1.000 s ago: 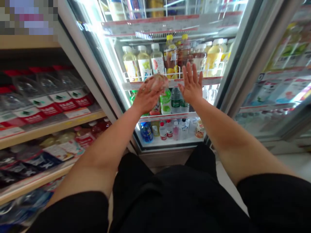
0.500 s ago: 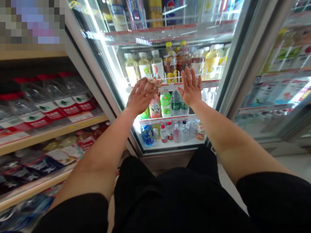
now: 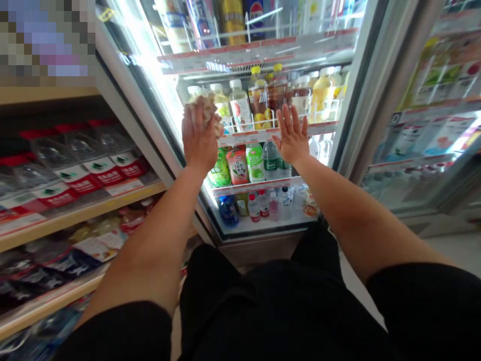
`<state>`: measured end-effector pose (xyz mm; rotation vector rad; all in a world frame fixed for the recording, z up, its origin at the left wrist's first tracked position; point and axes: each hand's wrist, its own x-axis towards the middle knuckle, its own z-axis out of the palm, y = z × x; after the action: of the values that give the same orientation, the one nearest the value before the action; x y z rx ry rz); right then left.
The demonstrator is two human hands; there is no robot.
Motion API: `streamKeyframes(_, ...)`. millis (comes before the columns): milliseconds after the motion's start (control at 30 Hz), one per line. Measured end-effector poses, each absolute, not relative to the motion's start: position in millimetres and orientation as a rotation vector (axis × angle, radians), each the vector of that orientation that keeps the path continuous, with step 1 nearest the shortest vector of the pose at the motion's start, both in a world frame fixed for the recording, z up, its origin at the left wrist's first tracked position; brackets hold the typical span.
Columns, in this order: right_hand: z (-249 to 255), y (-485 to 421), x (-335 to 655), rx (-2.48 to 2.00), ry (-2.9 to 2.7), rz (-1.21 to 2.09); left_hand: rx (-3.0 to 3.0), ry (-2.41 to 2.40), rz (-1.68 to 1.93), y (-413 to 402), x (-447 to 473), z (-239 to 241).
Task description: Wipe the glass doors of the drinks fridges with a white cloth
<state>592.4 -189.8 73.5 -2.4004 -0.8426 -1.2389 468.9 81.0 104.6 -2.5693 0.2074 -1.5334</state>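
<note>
My left hand (image 3: 198, 136) presses a crumpled pale cloth (image 3: 205, 109) against the glass door (image 3: 259, 90) of a drinks cooler, over the left end of the middle bottle shelf. Its fingers are closed round the cloth. My right hand (image 3: 291, 136) lies flat on the same glass with its fingers spread and nothing in it, a little to the right and level with the red shelf strip (image 3: 270, 133). Behind the glass stand rows of juice, tea and water bottles (image 3: 240, 105).
Wooden shelves (image 3: 82, 210) with packs of bottled water and drinks run along the left. A second cooler door (image 3: 432, 130) stands at the right. The cooler's metal frame (image 3: 372, 90) rises between the two doors. My black-clad legs fill the bottom.
My left hand has carried the cloth left and up across the glass, from the shelf strip's middle to its left end. My right hand has stayed flat in about the same spot.
</note>
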Motion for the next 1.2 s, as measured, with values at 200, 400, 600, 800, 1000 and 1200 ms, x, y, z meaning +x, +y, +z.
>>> streamKeyframes(200, 74.2, -190.1, 591.6, -2.391, -0.825, -1.25, -2.61, 0.648, -1.076, 81.4, 464.3, 92.2)
streamKeyframes(400, 75.9, -190.3, 586.8, -2.427, -0.804, -1.235, -2.582, 0.169, -1.541, 82.9, 459.6, 106.7)
streamKeyframes(600, 76.1, -191.2, 587.1, -2.413, -0.816, -1.244, -2.616, 0.675, -1.031, 80.3, 460.6, 87.3)
streamKeyframes(800, 76.3, -192.2, 587.6, -2.42, -0.835, -1.234, -2.54, 0.094, -1.574, 102.5, 453.0, 78.1)
streamKeyframes(1000, 74.8, -192.1, 589.6, -2.39, -0.842, -1.221, -2.563, 0.537, -1.095, 119.7, 443.0, 46.5)
streamKeyframes(1200, 71.0, -191.9, 593.4, -2.341, -0.873, -1.244, -2.488, 0.112, -1.546, 119.5, 443.2, 37.8)
